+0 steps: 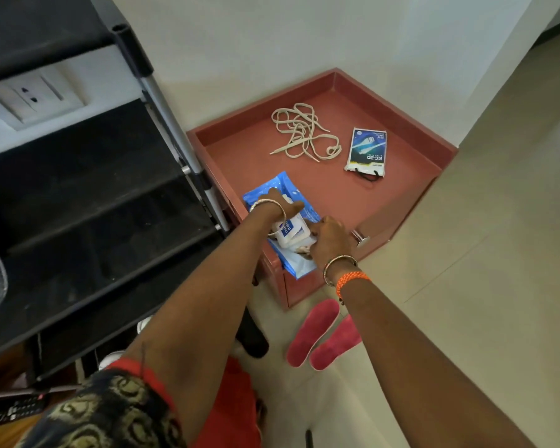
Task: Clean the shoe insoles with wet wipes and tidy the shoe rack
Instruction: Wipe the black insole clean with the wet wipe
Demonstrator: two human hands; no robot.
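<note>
A blue pack of wet wipes (296, 266) lies at the near corner of a reddish-brown cabinet top (337, 189). My left hand (280, 206) rests on the pack's far half, fingers laid over it. My right hand (328, 237) pinches at the white lid flap (288, 231) in the pack's middle. Two pink insoles (317, 334) lie side by side on the floor below the cabinet. The black shoe rack (88, 195) stands to the left, its shelves dark.
On the cabinet top lie a tangle of beige shoelaces (304, 130) and a white cable packet (367, 150). A wall socket (29, 95) shows behind the rack. A dark shoe (253, 337) and part of a white shoe (143, 323) sit by the rack's foot. Pale tiled floor (482, 286) spreads to the right.
</note>
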